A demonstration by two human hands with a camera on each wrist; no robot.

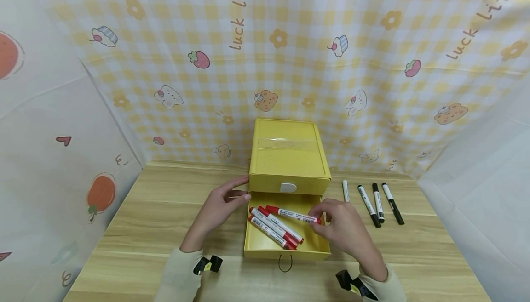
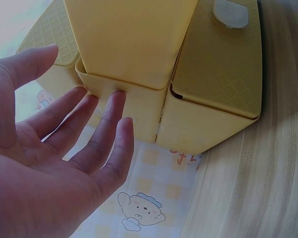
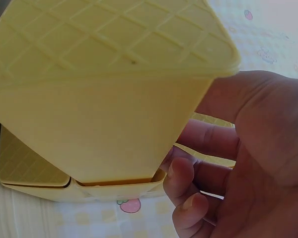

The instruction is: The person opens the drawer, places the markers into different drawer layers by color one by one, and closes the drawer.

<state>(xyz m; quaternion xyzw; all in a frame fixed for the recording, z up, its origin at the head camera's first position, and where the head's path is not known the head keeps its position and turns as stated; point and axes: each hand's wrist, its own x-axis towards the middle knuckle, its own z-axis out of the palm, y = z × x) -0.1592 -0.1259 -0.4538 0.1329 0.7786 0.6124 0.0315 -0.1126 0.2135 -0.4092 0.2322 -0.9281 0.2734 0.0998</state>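
In the head view a yellow drawer box (image 1: 291,150) stands at the back of the table, its lower drawer (image 1: 316,243) pulled out. My right hand (image 1: 340,223) pinches the right end of a red-capped marker (image 1: 291,213) over the drawer's right side. Several more red-capped markers (image 1: 267,232) lie slanted inside the drawer, at its left. My left hand (image 1: 220,207) rests at the box's left side, fingers extended along it; in the left wrist view the fingertips meet the yellow wall. From the right wrist, the drawer wall (image 3: 119,129) hides the marker.
Several black-and-white markers (image 1: 377,203) lie on the wooden table (image 1: 174,219) to the right of the box. A white tab (image 1: 288,187) marks the closed upper drawer, and a dark loop (image 1: 285,265) hangs at the lower drawer's front. A checked cloth (image 1: 232,90) hangs behind.
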